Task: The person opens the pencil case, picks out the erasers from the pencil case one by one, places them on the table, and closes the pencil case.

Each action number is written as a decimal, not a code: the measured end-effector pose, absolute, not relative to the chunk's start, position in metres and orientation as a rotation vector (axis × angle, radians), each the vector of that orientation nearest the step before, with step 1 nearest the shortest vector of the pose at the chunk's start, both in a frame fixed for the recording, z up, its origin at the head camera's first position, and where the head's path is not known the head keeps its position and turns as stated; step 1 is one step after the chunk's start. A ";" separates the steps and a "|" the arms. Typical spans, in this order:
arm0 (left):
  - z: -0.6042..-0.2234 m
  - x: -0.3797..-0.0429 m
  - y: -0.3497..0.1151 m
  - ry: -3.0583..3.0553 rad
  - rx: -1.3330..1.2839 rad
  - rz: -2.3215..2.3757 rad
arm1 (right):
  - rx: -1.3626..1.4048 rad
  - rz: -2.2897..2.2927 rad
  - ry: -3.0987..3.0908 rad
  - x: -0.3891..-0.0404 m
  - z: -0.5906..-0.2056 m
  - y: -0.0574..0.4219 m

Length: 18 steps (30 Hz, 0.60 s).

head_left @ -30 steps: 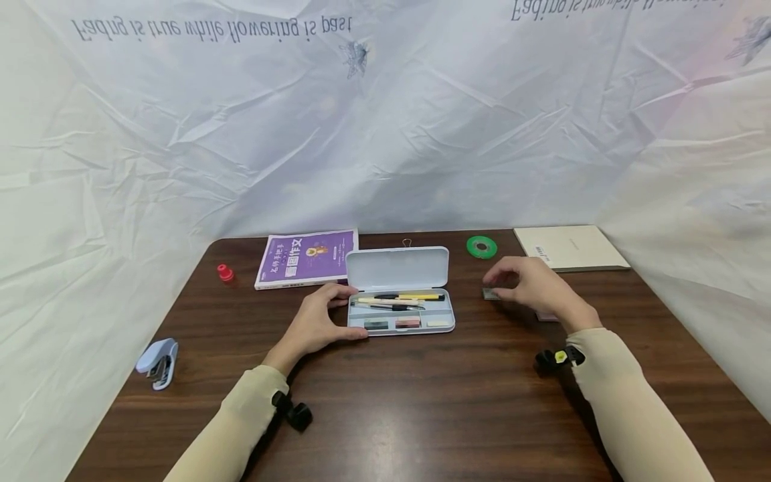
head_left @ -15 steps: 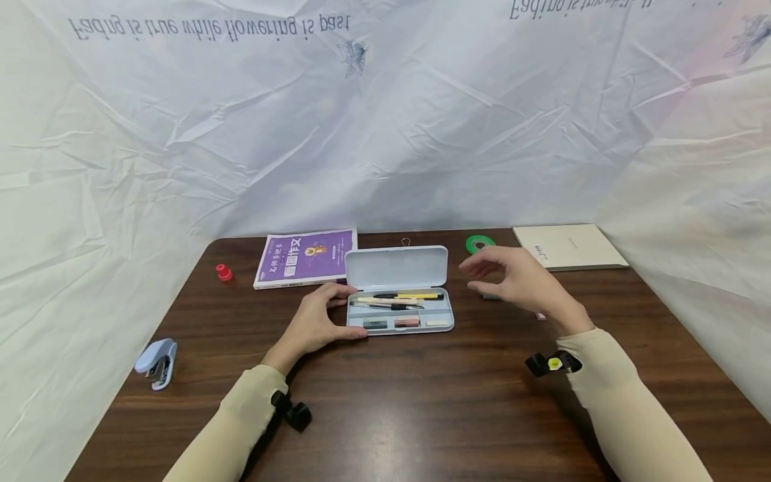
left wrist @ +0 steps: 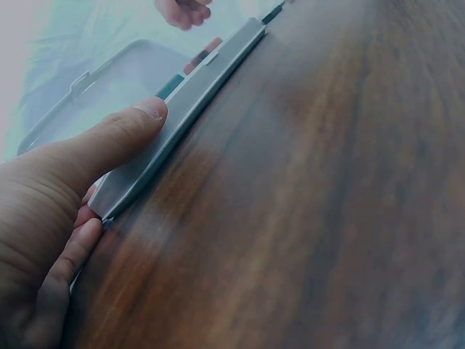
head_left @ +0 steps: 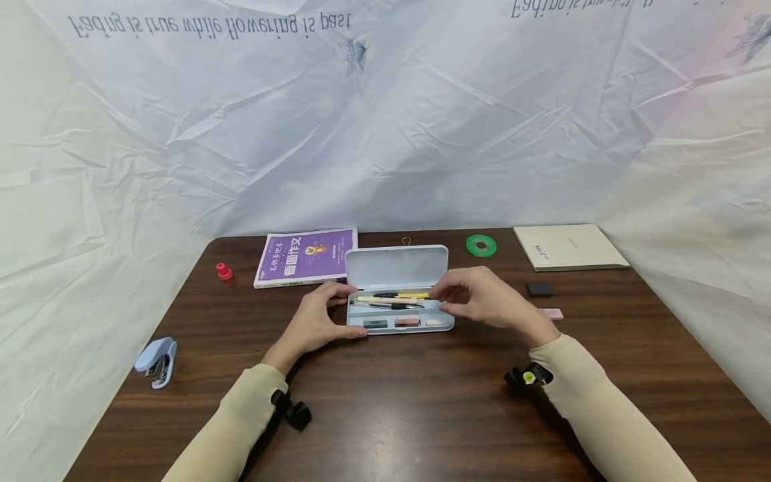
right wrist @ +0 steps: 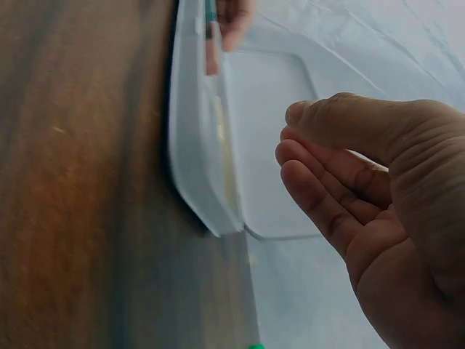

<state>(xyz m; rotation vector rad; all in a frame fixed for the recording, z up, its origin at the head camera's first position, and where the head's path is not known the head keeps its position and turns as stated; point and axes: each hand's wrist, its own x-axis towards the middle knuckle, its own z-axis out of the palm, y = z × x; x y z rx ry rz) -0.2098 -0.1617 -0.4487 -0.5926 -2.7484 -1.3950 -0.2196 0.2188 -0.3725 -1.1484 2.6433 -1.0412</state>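
Note:
An open light-blue pencil case (head_left: 361, 329) lies on the table with its lid (head_left: 397, 266) raised at the back. My left hand (head_left: 314, 320) holds its left end, thumb along the front wall and fingers behind. In the long compartment lie a yellow-and-black pen (head_left: 415, 295) and other pens. Small front compartments carry a dark green block (head_left: 375, 323), a reddish eraser-like block (head_left: 407, 322) and a white one (head_left: 434, 323). Over the case's right end is my right hand (head_left: 484, 298), fingers loosely bent; nothing shows between them in the right wrist view (right wrist: 363, 174).
Right of the case are a black block (head_left: 539, 289), a pink block (head_left: 553, 313), a green tape roll (head_left: 481, 246) and a cream notebook (head_left: 572, 248). Leftward are a purple book (head_left: 310, 254), a red bottle-like piece (head_left: 224, 272) and a blue stapler (head_left: 158, 361).
My right hand has lifted off a small greyish block on the right and moved left to the case, uncovering the black and pink blocks. The left hand has stayed in place.

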 end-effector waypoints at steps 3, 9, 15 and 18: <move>-0.449 -0.210 -0.162 -2.746 -0.591 -1.397 | -1.176 -1.022 2.587 -0.220 -0.378 0.214; -0.450 -0.209 -0.161 -2.751 -0.582 -1.394 | -1.173 -0.929 2.500 -0.220 -0.384 0.209; -0.448 -0.210 -0.160 -2.732 -0.601 -1.396 | -1.196 -0.846 2.503 -0.220 -0.385 0.206; -0.448 -0.211 -0.161 -2.740 -0.595 -1.398 | -1.221 -0.867 2.500 -0.221 -0.386 0.205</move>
